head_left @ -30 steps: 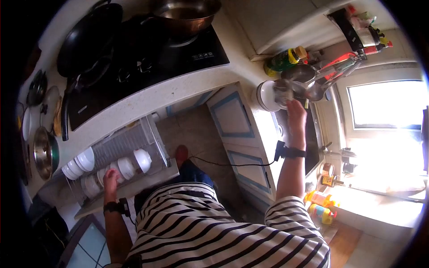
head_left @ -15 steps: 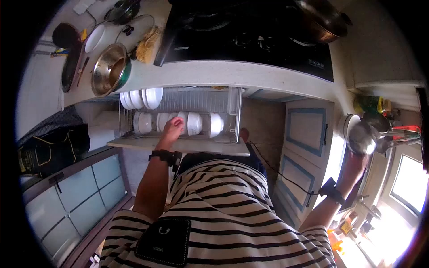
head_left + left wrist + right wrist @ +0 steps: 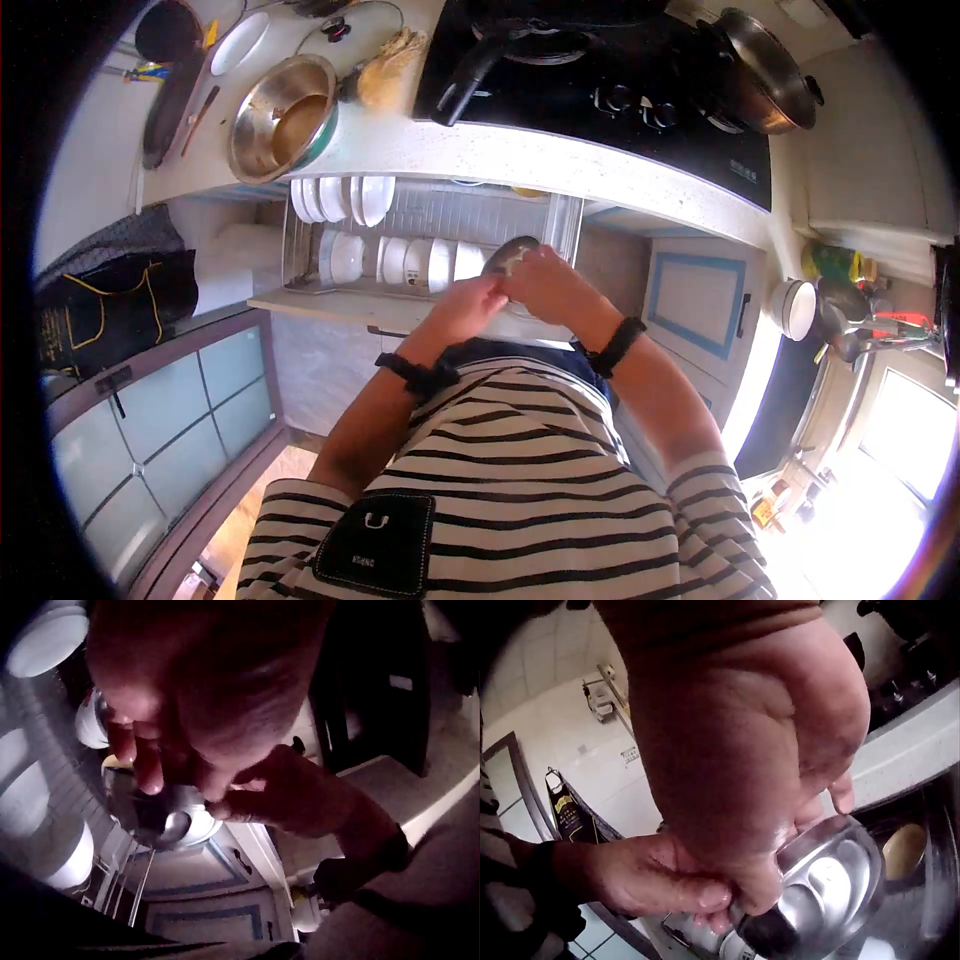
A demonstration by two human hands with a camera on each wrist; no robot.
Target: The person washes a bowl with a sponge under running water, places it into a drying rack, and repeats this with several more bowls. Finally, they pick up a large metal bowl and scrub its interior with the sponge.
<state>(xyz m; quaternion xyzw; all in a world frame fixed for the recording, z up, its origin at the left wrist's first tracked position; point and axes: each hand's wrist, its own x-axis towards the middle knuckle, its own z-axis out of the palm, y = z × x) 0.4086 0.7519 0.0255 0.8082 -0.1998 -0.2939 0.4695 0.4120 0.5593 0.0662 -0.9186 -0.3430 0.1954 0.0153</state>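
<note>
In the head view my right hand point(image 3: 565, 290) holds a shiny metal dish point(image 3: 517, 247) over the right end of the pulled-out rack drawer. The right wrist view shows the right thumb over the rim of the dish point(image 3: 840, 881), which has rounded hollows. My left hand point(image 3: 463, 312) is close beside it, fingers loosely bent, its tips by the right thumb point(image 3: 760, 889); whether they touch the dish is unclear. White bowls point(image 3: 415, 263) stand on edge in a row below the hands' far side, and white plates point(image 3: 340, 199) lean behind them.
Above the drawer run the counter edge point(image 3: 490, 150) and black stove point(image 3: 580, 90), with a copper-coloured pan point(image 3: 765, 80) on it. A metal basin point(image 3: 285, 120) stands at the left. White bowls point(image 3: 795, 308) and ladles sit at the right.
My right hand has come left from the right counter to the drawer with the metal dish. My left hand has moved right, away from the bowls, and meets the right hand. The view has shifted.
</note>
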